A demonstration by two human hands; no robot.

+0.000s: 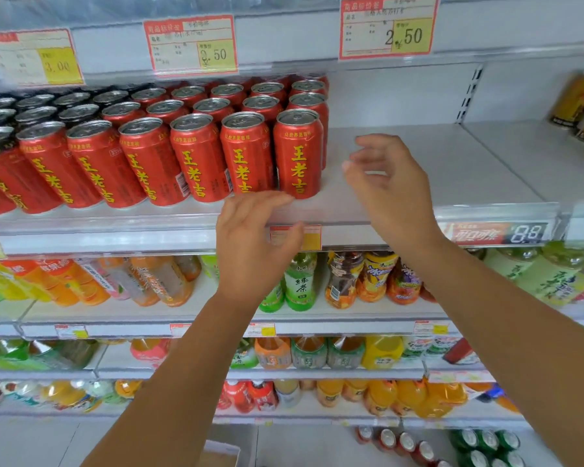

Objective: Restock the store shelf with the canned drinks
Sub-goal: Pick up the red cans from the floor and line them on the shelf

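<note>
Several rows of red cans with yellow characters fill the left half of the white shelf (435,163). The rightmost front red can (299,153) stands upright at the end of the row. My left hand (253,244) is at the shelf's front edge just below that can, fingers relaxed, holding nothing. My right hand (388,187) hovers over the bare shelf to the right of the can, fingers loosely spread and empty, a small gap from the can.
Black cans (0,109) stand at the far left of the same shelf, gold cans (577,99) at the far right. Price tags hang on the shelf rail above. Bottled drinks (300,281) fill the shelves below, and more cans (405,444) sit at the bottom right.
</note>
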